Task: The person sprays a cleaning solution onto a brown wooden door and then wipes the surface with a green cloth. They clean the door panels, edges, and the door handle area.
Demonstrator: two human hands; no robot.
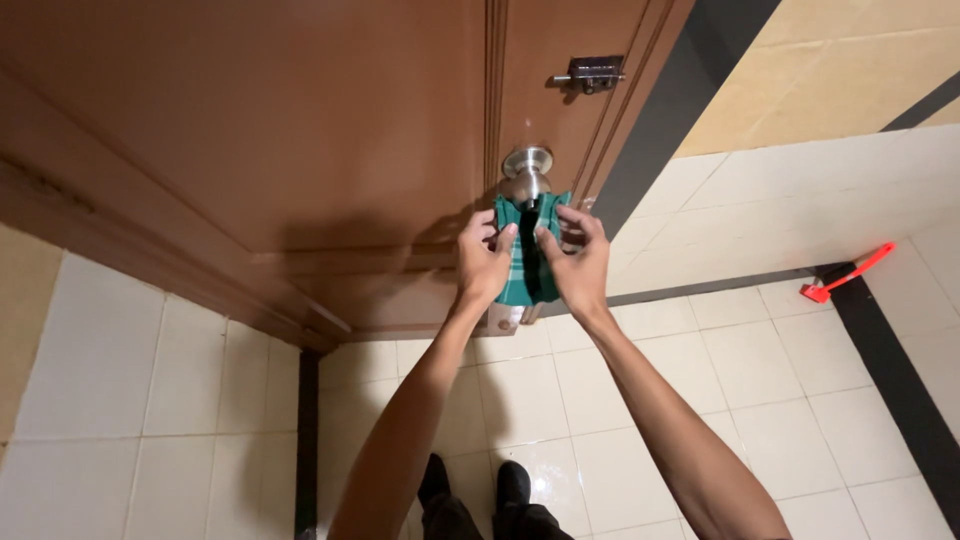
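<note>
A green cloth (520,275) with pale stripes hangs from the neck of a round silver door knob (527,164) on a brown wooden door (300,130). My left hand (483,258) grips the cloth's left side just under the knob. My right hand (575,262) grips its right side, fingers pinching the upper edge. A dark gap runs down the middle of the cloth between my two hands. Both arms reach up from the lower part of the view.
A metal slide bolt (592,73) sits on the door above the knob. White floor tiles (760,370) spread below, with a red-handled tool (845,275) lying at the right. My feet (475,485) stand near the door.
</note>
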